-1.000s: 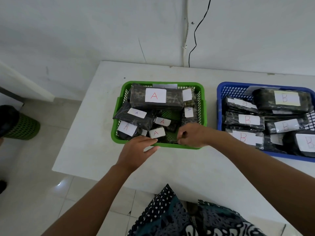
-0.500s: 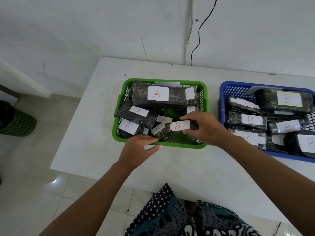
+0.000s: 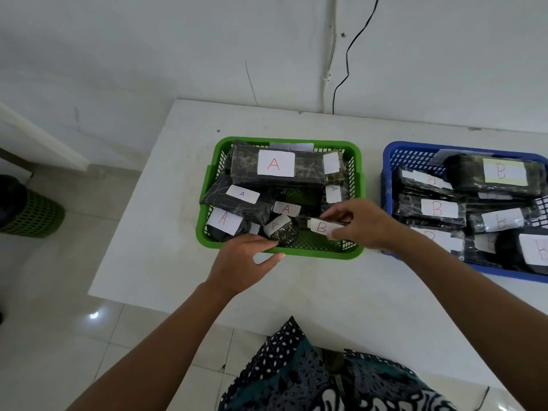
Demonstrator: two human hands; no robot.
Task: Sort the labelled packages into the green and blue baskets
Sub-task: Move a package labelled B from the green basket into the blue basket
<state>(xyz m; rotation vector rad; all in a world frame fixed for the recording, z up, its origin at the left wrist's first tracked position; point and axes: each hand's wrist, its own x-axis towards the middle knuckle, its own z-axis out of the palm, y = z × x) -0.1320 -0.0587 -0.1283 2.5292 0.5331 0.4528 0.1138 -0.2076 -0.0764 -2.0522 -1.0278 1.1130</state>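
A green basket [image 3: 357, 173] in the middle of the white table holds several black packages with white labels marked A. My right hand [image 3: 363, 223] pinches a small black package labelled B [image 3: 318, 226] above the basket's front right corner. My left hand [image 3: 243, 261] grips the front rim of the green basket, thumb outside and fingers over the edge. A blue basket [image 3: 388, 161] to the right holds several black packages marked B.
The white table [image 3: 184, 203] stands against a white wall, with a black cable [image 3: 347, 63] hanging down behind it. A green mesh bin [image 3: 32, 215] stands on the tiled floor at the left. My patterned clothing [image 3: 311, 378] shows at the bottom.
My right hand has drawn the package labelled B up out of the green basket and shifted it slightly right. My left hand has stayed on the front rim.
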